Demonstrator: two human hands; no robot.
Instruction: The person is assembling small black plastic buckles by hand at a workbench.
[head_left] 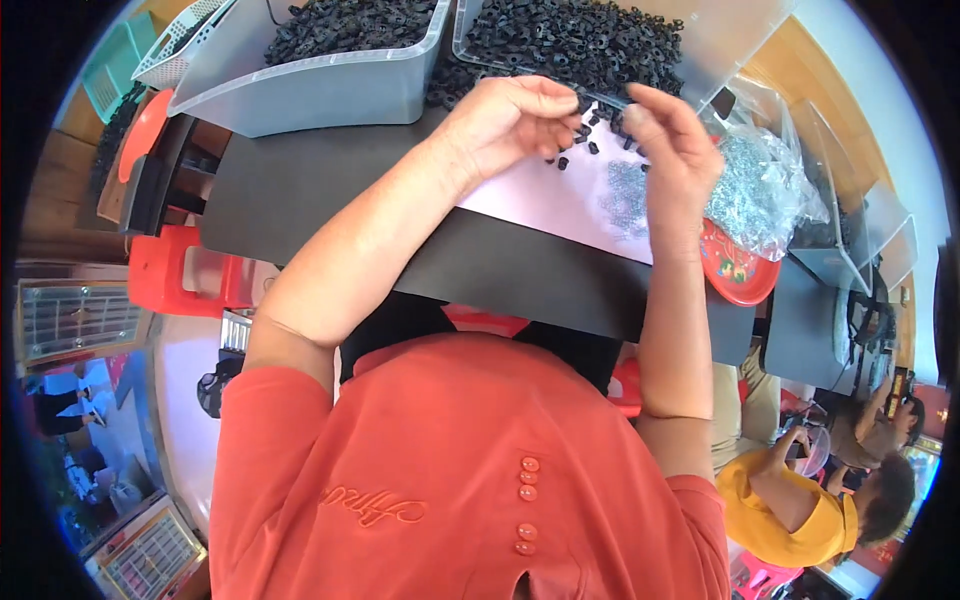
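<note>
Over the far part of the table, my left hand [515, 125] is closed, its thumb pressed toward curled fingers. Whatever it may hold is too small to make out. To its right my right hand [677, 158] is also closed, thumb against forefinger; any thing in that pinch cannot be made out. The two hands are apart. Between and below them lies a pale sheet [530, 205] with a few small black plastic pieces [593, 147] on it. Beside my right hand is a loose spread of small shiny silvery pieces [625, 195], on the same sheet.
Grey bins [340, 95] and a clear bin [735, 40] full of black pieces stand at the far edge. A clear plastic bag [765, 190] of silvery pieces rests on a red plate [740, 275] at right. A red stool [180, 270] stands left; a person in yellow [790, 510] sits right.
</note>
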